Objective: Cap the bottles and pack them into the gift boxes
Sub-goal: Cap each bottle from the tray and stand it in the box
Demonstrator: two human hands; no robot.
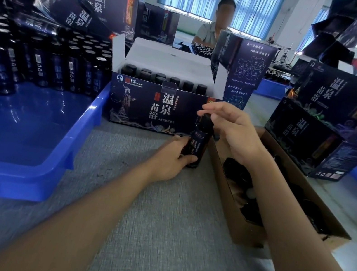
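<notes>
The open gift box (pixel 153 109), dark printed card with white flaps, reads "温泉苗浴" and "PICC" and holds black-capped bottles (pixel 159 77). Just in front of it, on the grey woven counter (pixel 156 227), stands a dark labelled bottle (pixel 196 143). The left hand (pixel 168 160) curls its fingers round the base, and the right hand (pixel 231 125) pinches the cap (pixel 206 117). A blue plastic tray (pixel 26 156) holds silver-topped bottles (pixel 43 59). A brown cardboard box (pixel 239 229) holds loose black caps (pixel 237 174).

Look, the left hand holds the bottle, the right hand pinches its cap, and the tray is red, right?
Not red: the head view shows a blue tray. The left hand does hold the bottle and the right hand pinches its cap.
</notes>
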